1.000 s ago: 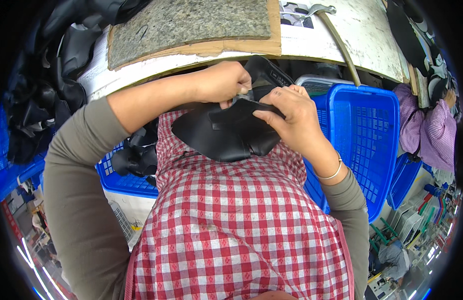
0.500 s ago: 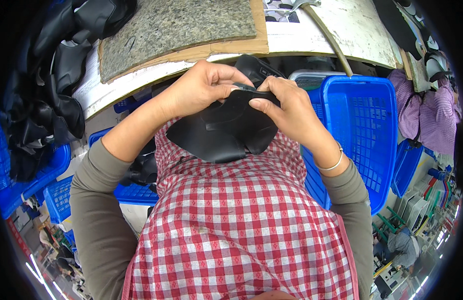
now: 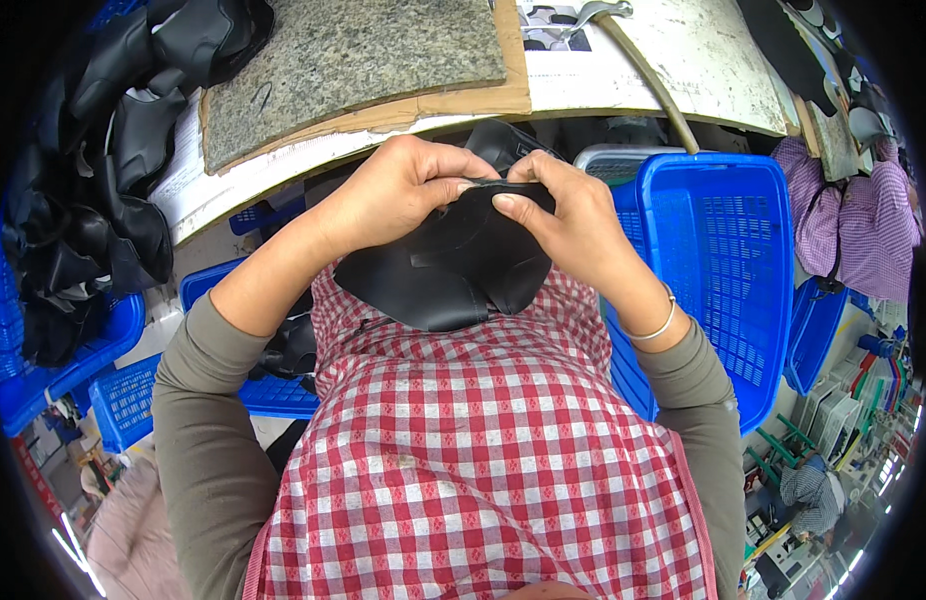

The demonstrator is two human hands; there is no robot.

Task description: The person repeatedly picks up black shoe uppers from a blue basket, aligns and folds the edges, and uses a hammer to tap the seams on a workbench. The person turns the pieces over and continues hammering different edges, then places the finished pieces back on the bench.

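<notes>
A black leather shoe upper (image 3: 438, 285) hangs in front of my checked apron (image 3: 463, 440). My left hand (image 3: 408, 190) pinches its top edge between thumb and fingers. Close beside it, my right hand (image 3: 561, 205) grips the same edge, thumb on the near face. The fingertips of both hands are almost touching along the fold. Behind them, another part of the black leather (image 3: 503, 140) sticks up toward the bench. Whether it belongs to the same upper I cannot tell.
Ahead is a white workbench (image 3: 683, 75) with a stone slab (image 3: 353, 70) on a board and a hammer (image 3: 643, 70). Black uppers (image 3: 138, 140) pile up at left. A blue basket (image 3: 718, 230) stands at right. At lower left shows a person's beige garment (image 3: 133, 525).
My hands still pinch the upper, and its top edge now lies straighter between them. My left forearm has shifted slightly right. A beige garment has come into sight at lower left.
</notes>
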